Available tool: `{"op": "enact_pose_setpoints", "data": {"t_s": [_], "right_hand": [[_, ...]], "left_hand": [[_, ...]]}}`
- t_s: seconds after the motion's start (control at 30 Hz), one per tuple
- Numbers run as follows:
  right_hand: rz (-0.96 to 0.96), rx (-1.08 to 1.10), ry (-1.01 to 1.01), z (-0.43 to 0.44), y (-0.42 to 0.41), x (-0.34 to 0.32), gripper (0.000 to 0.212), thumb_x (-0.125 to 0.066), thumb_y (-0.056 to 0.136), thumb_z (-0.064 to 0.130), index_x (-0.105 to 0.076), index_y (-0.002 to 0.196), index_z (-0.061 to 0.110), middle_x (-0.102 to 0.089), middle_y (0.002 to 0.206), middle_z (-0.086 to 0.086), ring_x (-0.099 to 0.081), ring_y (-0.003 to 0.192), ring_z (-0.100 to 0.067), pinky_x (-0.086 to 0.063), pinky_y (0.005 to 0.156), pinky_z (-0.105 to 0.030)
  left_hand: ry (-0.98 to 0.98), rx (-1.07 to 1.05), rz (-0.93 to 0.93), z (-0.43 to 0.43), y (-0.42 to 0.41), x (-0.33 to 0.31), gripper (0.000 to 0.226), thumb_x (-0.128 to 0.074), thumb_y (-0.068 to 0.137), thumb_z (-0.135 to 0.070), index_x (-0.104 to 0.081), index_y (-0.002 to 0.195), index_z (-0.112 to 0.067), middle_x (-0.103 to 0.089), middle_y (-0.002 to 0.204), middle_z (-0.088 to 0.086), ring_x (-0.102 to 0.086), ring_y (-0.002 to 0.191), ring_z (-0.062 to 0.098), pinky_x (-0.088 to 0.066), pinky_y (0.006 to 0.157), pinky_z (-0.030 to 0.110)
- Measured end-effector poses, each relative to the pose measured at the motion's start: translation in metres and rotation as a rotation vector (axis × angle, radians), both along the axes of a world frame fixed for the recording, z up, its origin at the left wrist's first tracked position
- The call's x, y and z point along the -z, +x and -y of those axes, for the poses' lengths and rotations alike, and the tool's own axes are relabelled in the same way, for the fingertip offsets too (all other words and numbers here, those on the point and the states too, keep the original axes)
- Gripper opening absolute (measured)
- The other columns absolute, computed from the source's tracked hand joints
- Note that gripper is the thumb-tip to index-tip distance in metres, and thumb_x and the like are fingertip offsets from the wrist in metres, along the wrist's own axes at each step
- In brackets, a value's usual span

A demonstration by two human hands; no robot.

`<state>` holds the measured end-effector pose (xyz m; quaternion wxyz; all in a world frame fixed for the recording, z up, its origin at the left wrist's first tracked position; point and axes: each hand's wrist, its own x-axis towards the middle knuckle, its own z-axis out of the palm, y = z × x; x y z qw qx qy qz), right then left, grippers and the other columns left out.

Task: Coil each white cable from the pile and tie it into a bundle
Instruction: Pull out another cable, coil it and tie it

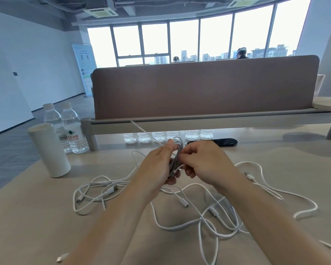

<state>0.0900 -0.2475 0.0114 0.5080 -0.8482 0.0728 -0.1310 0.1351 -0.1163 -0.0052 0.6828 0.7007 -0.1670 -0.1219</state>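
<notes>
A: Where does the coil (175, 161) lie relative to the fingers?

B: Between both hands, above the table (36, 207), with its long axis running roughly near to far. The left hand (157, 165) grips it, fingers curled round the strands. The right hand (203, 161), just beside it, pinches the free end (178, 169). Loose cables (180, 224) lie beneath.

Strong daylight enters through the windows (180, 41) at twelve o'clock, which are blown out to near white. The table (36, 217) is evenly lit, with a soft, diffuse shadow toward six o'clock. Wide-angle distortion bends straight lines at three and nine o'clock.
</notes>
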Motion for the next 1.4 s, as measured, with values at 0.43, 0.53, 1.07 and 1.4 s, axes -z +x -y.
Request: {"op": "enact_pose_setpoints", "data": {"t_s": [0.43,0.53,1.07,1.4], "right_hand": [[-0.04,-0.012,0.222,0.003,0.0,0.0,0.009,-0.066,0.089,0.004,-0.071,0.084,-0.002,-0.065,0.063,-0.01,-0.062,0.054,-0.018,-0.059,0.064,-0.033],[-0.038,0.008,0.168,0.003,0.0,-0.001,0.017,-0.063,0.088,0.005,-0.071,0.074,0.001,-0.06,0.059,-0.008,-0.055,0.051,-0.017,-0.052,0.058,-0.033],[0.015,0.033,0.047,-0.004,0.002,0.004,0.025,-0.061,0.085,0.016,-0.067,0.064,0.004,-0.059,0.055,-0.006,-0.049,0.054,-0.019,-0.042,0.061,-0.036],[-0.076,-0.133,0.185,0.004,-0.006,-0.009,0.038,-0.065,0.095,0.039,-0.07,0.089,0.001,-0.074,0.071,-0.008,-0.066,0.06,-0.017,-0.055,0.061,-0.027]], "left_hand": [[-0.007,-0.073,-0.002,-0.008,0.006,-0.006,0.033,-0.04,0.104,-0.05,-0.066,0.108,-0.029,-0.071,0.079,0.011,-0.055,0.062,0.02,-0.04,0.052,0.026],[-0.044,-0.057,-0.048,-0.006,0.004,-0.007,0.035,-0.041,0.104,-0.05,-0.066,0.109,-0.026,-0.072,0.079,0.014,-0.054,0.063,0.022,-0.038,0.05,0.026],[-0.032,0.015,-0.074,-0.002,-0.001,-0.004,0.042,-0.039,0.105,-0.051,-0.069,0.109,-0.021,-0.068,0.088,0.025,-0.056,0.064,0.022,-0.044,0.057,0.03],[0.084,-0.039,0.05,-0.008,0.007,-0.003,0.041,-0.042,0.106,-0.045,-0.07,0.105,-0.015,-0.068,0.069,0.007,-0.057,0.059,0.018,-0.042,0.051,0.025]]}}
